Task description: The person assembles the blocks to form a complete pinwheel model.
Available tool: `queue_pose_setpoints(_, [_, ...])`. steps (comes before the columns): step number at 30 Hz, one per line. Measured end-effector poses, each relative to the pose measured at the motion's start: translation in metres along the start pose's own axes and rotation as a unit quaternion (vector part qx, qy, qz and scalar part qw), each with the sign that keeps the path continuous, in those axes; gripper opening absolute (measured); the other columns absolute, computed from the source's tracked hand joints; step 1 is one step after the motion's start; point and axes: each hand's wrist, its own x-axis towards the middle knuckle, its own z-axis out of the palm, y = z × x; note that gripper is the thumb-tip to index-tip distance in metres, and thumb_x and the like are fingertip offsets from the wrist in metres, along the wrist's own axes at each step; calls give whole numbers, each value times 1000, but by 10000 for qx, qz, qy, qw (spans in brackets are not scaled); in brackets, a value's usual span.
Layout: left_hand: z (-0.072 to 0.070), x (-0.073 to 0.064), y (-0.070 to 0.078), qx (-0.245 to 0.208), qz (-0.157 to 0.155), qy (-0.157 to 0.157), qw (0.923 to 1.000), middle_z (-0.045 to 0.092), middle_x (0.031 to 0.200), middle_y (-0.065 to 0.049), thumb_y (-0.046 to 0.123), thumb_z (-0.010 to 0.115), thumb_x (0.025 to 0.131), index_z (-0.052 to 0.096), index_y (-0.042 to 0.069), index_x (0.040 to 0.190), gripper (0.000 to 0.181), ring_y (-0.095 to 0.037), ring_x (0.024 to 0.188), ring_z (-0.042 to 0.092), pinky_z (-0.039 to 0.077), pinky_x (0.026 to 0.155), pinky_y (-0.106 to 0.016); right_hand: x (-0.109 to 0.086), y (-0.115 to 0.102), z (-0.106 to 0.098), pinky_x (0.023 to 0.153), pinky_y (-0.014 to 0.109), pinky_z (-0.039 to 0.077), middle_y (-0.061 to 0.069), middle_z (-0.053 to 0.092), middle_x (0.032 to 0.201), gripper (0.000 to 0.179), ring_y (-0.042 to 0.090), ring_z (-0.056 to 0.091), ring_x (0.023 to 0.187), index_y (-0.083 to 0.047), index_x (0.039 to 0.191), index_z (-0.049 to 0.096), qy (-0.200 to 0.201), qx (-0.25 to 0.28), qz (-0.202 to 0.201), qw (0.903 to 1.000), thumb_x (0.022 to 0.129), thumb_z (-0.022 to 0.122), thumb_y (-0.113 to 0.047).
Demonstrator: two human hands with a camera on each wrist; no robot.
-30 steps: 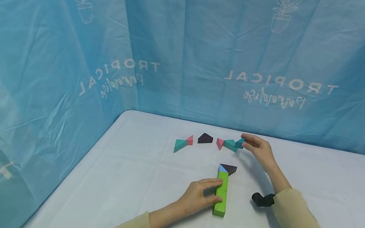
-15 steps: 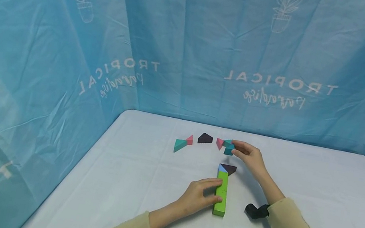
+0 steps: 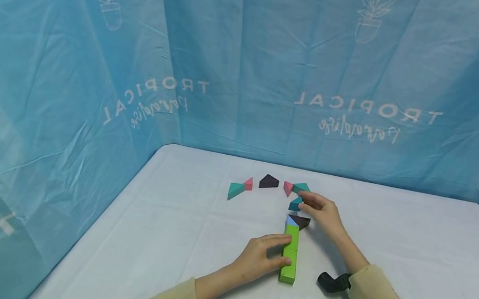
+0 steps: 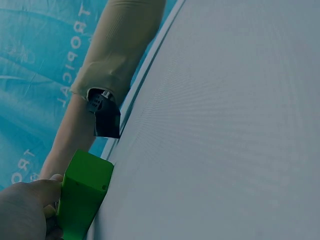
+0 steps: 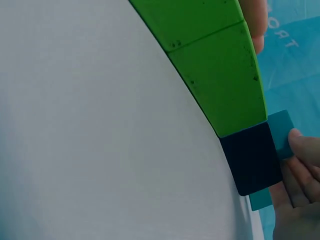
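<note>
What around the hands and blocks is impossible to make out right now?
Head: the far teal block's lower part, behind the right hand.
Right wrist: part of the held teal block, behind the dark block.
Left wrist: part of the left hand, cut off by the left edge; the green blocks' far end, by the bottom edge.

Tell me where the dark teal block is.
Right of centre in the head view, the dark teal block is in the right hand, beyond the blue block.

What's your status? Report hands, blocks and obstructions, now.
Left hand resting on green blocks. Right hand pinching dark teal block, just beyond blue block. No obstruction seen between those two.
</note>
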Motion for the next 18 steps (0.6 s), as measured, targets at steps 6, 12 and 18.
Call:
queue_pose_setpoints(6, [0,1,-1,-4,60,25,10000,57,129,-5,24,71,86,58,1,127,49,-14,121,50,39,100,-26,-3,-2,3,84,27,51,25,54,127,38,38,54,113,6,127,55,-133,132,59,9998,92,62,-6])
queue_pose_setpoints(12, [0,0,-1,0,98,29,9999,58,129,-5,24,71,85,59,1,127,49,-15,121,50,39,100,-26,-2,9,4,89,33,49,21,55,127,40,35,53,116,4,128,55,-137,-114,179,9997,92,63,-12])
queue_pose_setpoints(18, [0,0,0,-5,71,31,10000,57,129,-5,25,72,85,59,2,126,49,-15,121,50,40,100,-27,3,25,2,91,37,48,16,57,128,41,31,53,116,-1,127,57,-161,-161,307,9993,91,65,-18])
